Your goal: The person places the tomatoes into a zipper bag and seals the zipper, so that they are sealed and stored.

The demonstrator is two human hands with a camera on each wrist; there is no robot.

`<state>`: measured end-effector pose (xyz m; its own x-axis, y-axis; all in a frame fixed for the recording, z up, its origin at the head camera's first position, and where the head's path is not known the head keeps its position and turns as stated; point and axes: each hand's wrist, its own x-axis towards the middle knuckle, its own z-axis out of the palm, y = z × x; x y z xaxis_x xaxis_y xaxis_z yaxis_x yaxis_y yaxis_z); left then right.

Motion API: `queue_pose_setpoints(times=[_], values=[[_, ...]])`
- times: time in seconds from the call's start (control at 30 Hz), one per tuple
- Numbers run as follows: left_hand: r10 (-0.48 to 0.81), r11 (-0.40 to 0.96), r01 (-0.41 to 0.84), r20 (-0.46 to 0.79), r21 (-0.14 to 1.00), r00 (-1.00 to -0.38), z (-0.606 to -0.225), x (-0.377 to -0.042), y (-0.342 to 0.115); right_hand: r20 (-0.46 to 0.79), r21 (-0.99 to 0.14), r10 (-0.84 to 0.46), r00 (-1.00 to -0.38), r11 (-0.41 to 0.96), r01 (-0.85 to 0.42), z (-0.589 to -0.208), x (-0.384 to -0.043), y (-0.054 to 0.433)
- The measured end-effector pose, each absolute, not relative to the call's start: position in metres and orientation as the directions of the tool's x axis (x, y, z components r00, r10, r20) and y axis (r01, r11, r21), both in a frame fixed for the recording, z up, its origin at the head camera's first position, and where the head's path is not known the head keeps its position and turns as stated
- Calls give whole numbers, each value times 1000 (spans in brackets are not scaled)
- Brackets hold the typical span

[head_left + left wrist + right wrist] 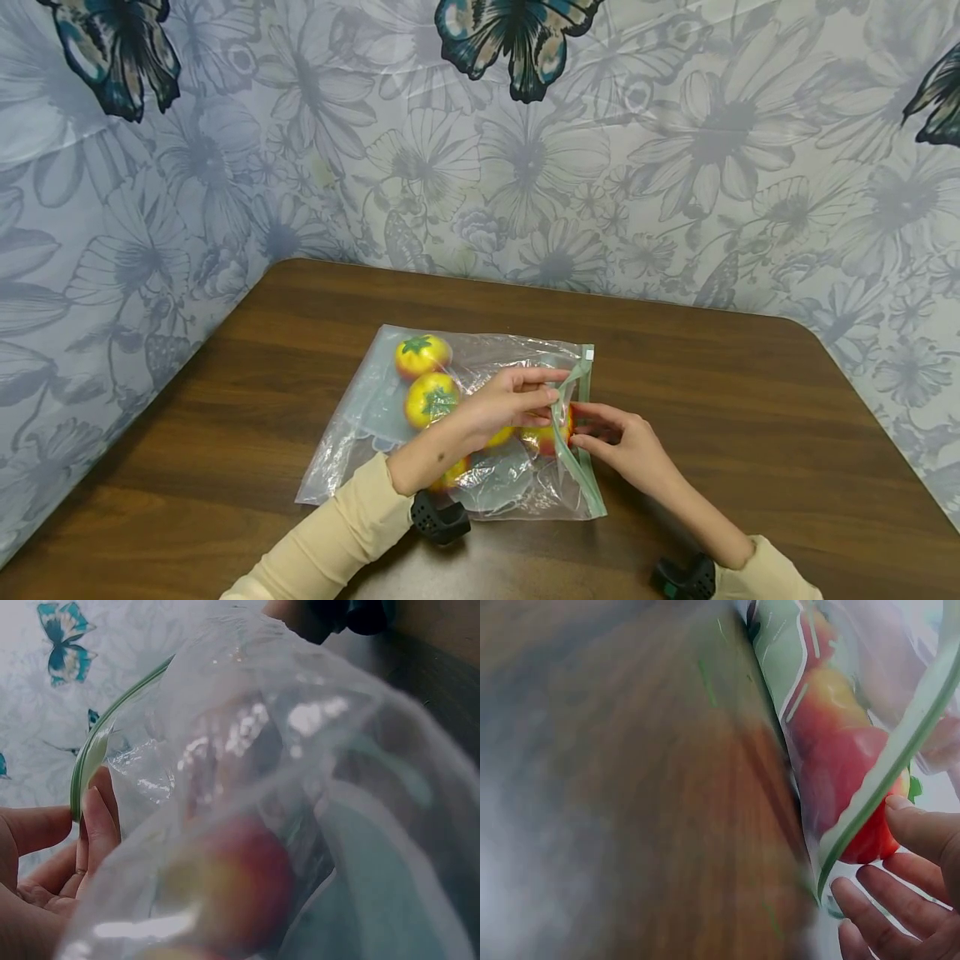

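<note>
A clear zip bag [333,467] with a pale green seal strip [594,483] lies on the table, its mouth parted toward the right. Inside are several red-and-yellow tomatoes [422,356] with green leafy tops. My left hand [498,408] reaches across the bag and pinches the seal edge between thumb and fingers, as the left wrist view shows. At the mouth my right hand [630,446] holds a tomato [855,776] by its near end, thumb on one side and fingers below. That tomato is mostly within the bag, partly covered by the seal strip.
The brown wooden table [720,400] has rounded far corners. Behind it hangs a pale floral cloth [525,183] with dark butterflies. A black wrist device [438,518] sits on the left wrist, another [686,577] on the right.
</note>
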<state>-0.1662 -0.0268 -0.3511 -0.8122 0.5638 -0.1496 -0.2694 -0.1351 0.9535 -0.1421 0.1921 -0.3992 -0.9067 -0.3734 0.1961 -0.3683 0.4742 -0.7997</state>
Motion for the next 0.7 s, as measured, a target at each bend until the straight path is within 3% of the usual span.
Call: queue_pose_setpoints(times=[0.37, 0.7], values=[[580, -120, -264, -149, 957, -801, -353, -166, -29, 185, -764, -320, -929, 548, -341, -396, -147, 181], [581, -113, -278, -163, 954, -798, -353, -165, -28, 228, -770, -326, -918, 516, -375, -393, -140, 191]])
